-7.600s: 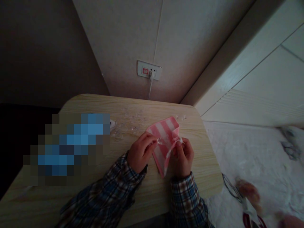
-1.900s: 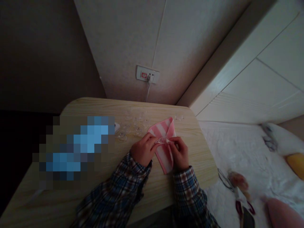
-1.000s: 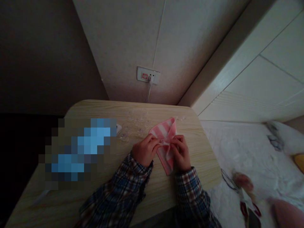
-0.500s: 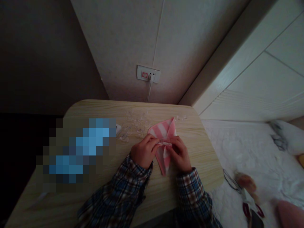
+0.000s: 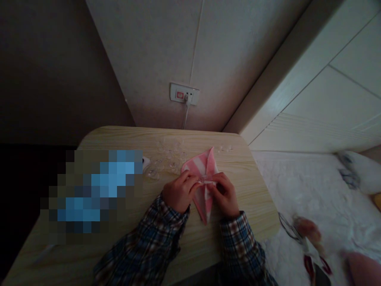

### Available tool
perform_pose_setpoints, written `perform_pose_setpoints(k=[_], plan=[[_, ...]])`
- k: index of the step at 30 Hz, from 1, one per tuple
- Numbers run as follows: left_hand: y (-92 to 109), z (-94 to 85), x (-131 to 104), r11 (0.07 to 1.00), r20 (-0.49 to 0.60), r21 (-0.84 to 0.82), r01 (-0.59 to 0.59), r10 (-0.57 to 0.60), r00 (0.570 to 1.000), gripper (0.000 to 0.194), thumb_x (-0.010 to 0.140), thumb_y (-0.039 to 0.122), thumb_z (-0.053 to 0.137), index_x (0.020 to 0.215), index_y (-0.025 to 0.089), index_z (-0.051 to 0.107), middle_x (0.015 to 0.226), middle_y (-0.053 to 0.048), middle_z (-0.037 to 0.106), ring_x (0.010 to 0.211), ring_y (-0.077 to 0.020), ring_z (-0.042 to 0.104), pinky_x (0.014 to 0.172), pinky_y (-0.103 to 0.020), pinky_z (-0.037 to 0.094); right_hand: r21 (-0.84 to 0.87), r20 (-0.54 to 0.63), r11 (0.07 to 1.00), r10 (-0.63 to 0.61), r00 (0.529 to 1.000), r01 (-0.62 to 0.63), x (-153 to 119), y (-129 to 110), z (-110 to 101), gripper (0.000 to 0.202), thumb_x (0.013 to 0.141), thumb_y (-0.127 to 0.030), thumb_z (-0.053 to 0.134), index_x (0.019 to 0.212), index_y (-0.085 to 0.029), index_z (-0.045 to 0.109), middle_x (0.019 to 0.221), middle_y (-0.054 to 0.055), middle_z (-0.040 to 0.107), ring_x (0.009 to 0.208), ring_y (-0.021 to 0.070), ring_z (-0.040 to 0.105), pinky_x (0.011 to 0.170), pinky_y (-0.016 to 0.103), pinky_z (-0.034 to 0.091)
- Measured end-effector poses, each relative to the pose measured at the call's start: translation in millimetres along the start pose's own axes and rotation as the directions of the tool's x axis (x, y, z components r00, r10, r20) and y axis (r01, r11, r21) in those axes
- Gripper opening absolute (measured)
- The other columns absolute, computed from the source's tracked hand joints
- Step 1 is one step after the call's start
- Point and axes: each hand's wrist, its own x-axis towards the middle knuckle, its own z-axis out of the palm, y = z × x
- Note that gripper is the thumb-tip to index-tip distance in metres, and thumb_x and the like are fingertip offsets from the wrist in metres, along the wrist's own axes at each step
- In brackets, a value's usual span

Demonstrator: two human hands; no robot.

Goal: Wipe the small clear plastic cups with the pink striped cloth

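A pink and white striped cloth (image 5: 200,163) is gathered at its middle between my hands, over the wooden table. My left hand (image 5: 179,191) pinches the gathered part from the left. From the right, my right hand (image 5: 225,195) grips the same gather with thumb and fingers. A small clear piece (image 5: 203,179) shows at the pinched middle, partly hidden by the fingertips. One point of the cloth reaches up and another hangs down towards me. Several clear small pieces (image 5: 171,153) lie on the table beyond my left hand.
The wooden table (image 5: 253,190) carries a blurred-out blue item (image 5: 113,180) at left and a few clear bits (image 5: 225,148) at the back right. Scissors (image 5: 317,264) lie on the white bedding (image 5: 285,171). A socket (image 5: 184,94) is on the wall.
The cloth's upper part has shifted slightly left and its fold lies a little differently. Both hands keep their pinch. The whole view has moved slightly.
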Motion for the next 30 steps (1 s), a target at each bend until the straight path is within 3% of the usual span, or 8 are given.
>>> perform_pose_setpoints(k=[7,12,15,19,21,25,30], plan=[[4,-3.9,4,0.978,0.085,-0.209,0.019,-0.001,0.996,0.018,0.081,0.031,0.047,0.081,0.018,0.059,0.081,-0.002,0.058,0.068,-0.0107,0.053,0.062,-0.021,0.039,-0.043,-0.052,0.999,-0.023,0.998,0.021,-1,-1,-1,0.008,0.076,-0.021,0.055,0.083,-0.02,0.059,0.081,0.003,0.053,0.078,0.0158,0.05,0.068,0.03,0.041],[5,-8.0,6,0.944,0.173,-0.31,0.11,-0.057,0.983,0.025,0.078,0.035,0.049,0.066,0.014,0.057,0.065,-0.001,0.055,0.06,-0.0107,0.049,0.055,-0.021,0.035,-0.025,-0.051,0.999,-0.031,0.998,0.03,-2,-3,-2,0.008,0.076,-0.022,0.055,0.082,-0.02,0.059,0.08,0.002,0.053,0.077,0.0156,0.05,0.068,0.03,0.041],[1,-8.2,7,0.886,0.318,-0.407,0.221,-0.089,0.944,0.03,0.077,0.039,0.048,0.066,0.014,0.059,0.061,0.0,0.056,0.058,-0.011,0.05,0.054,-0.02,0.035,-0.012,-0.041,0.999,-0.031,0.999,0.031,-2,-4,-2,0.009,0.077,-0.022,0.055,0.083,-0.02,0.06,0.081,0.003,0.053,0.079,0.0163,0.051,0.069,0.031,0.041],[-5,-5.9,9,0.755,0.498,-0.556,0.346,-0.031,0.867,0.037,0.079,0.043,0.043,0.066,0.012,0.06,0.059,0.0,0.057,0.058,-0.0116,0.053,0.053,-0.02,0.037,-0.01,-0.024,0.999,-0.047,0.999,0.046,-2,-5,-3,0.007,0.076,-0.022,0.056,0.08,-0.02,0.061,0.079,0.003,0.053,0.078,0.0165,0.051,0.069,0.031,0.041],[-5,-5.5,9,0.768,0.473,-0.552,0.325,-0.033,0.88,0.037,0.079,0.043,0.042,0.067,0.013,0.06,0.059,0.001,0.057,0.057,-0.0112,0.052,0.052,-0.019,0.037,-0.011,-0.032,0.999,-0.041,0.999,0.041,-2,-5,-3,0.006,0.076,-0.022,0.055,0.079,-0.02,0.06,0.079,0.003,0.053,0.077,0.0165,0.051,0.068,0.031,0.041],[2,-6.3,7,0.891,0.259,-0.404,0.207,-0.105,0.96,0.021,0.077,0.035,0.049,0.081,0.016,0.058,0.07,0.0,0.06,0.06,-0.011,0.052,0.055,-0.02,0.038,-0.025,-0.068,0.999,-0.021,0.997,0.019,-1,-4,-2,0.006,0.076,-0.023,0.055,0.08,-0.02,0.059,0.078,0.003,0.053,0.076,0.0161,0.05,0.067,0.03,0.04],[5,-4.7,3,0.971,0.096,-0.235,0.044,-0.022,0.995,0.016,0.077,0.023,0.052,0.092,0.018,0.051,0.09,-0.002,0.06,0.081,-0.0138,0.056,0.07,-0.023,0.042,-0.061,-0.079,0.998,0.001,0.997,-0.006,-1,-4,-2,0.004,0.076,-0.023,0.055,0.078,-0.02,0.058,0.075,0.001,0.051,0.072,0.0147,0.049,0.064,0.028,0.039]])
